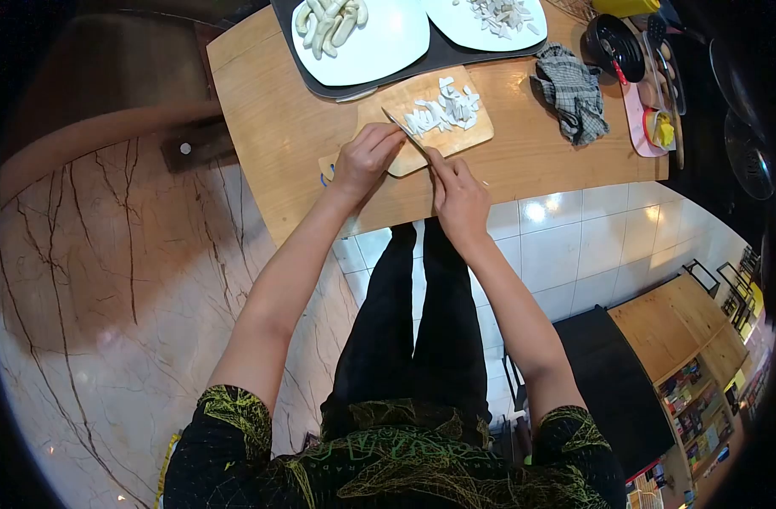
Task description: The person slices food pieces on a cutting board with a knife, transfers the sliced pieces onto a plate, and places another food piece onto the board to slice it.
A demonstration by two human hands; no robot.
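My right hand (462, 198) is wrapped round the handle of a kitchen knife (411, 131), whose blade points away and to the left over a wooden cutting board (456, 151). My left hand (368, 161) is closed at the near-left side of the blade, its fingertips against or very close to it. Whatever those fingers pinch is hidden. Sliced white pieces (447, 109) lie in a loose pile on the board, just beyond the blade and to its right.
A dark tray (388, 81) behind the board carries a white plate (388, 59) of long pale pieces and another white plate (456, 36) of chopped bits. To the right are a checked cloth (572, 92), a black pan (615, 47) and a pink tray (638, 127).
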